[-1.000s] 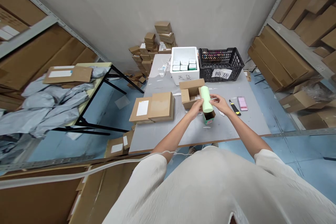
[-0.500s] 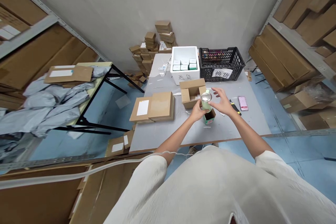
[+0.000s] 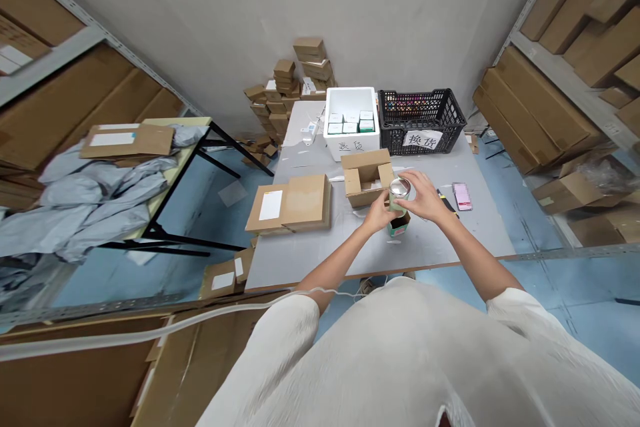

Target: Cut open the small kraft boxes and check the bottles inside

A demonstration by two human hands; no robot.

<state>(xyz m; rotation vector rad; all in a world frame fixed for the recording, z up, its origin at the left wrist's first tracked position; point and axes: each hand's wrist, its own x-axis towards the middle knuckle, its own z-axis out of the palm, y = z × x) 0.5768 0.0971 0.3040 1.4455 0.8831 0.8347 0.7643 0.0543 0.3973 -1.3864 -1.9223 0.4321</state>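
Observation:
A pale green jar with a shiny silver top is held between both hands above the table's middle. My left hand is closed on its left side. From the right, my right hand curls around it, thumb low at the jar and fingers by the silver top. Just below the jar stands a small green box, its top open and dark inside; the hands hide part of it. An open brown carton sits behind my left hand.
At the table's back stand a white foam box with several small boxes inside and a black crate. A closed carton lies left. A pink-screened phone and a yellow-black cutter lie right.
The jar has shifted slightly right. My right hand has closed in from beside it, and its fingers now curl around the silver top. My left hand keeps its hold.

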